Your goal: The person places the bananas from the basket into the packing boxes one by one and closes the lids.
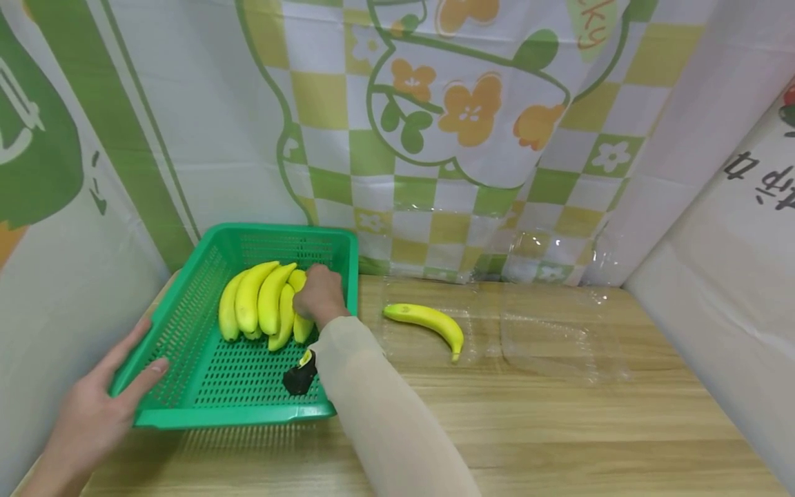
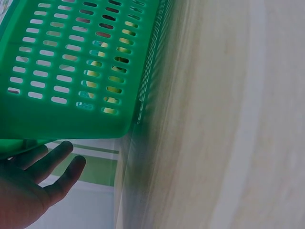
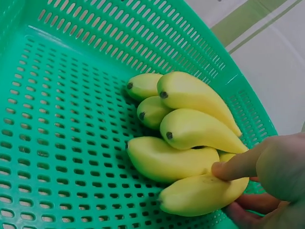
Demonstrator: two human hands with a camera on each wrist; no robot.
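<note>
Picking, it seems: right grip (image 1: 319, 295) pinches a banana (image 3: 202, 194), left grip (image 1: 93, 411) holds the basket (image 1: 230, 416) — next, probably lift clear.

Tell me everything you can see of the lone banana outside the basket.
The banana is bright yellow and curved, smooth-looking and unpeeled, with a greenish left end, a faint brownish mark near it and a narrow right end. It lies on its side, right end bending toward the person, in a clear plastic tray to the right of the green basket. Only the tray appears to touch it.
</note>
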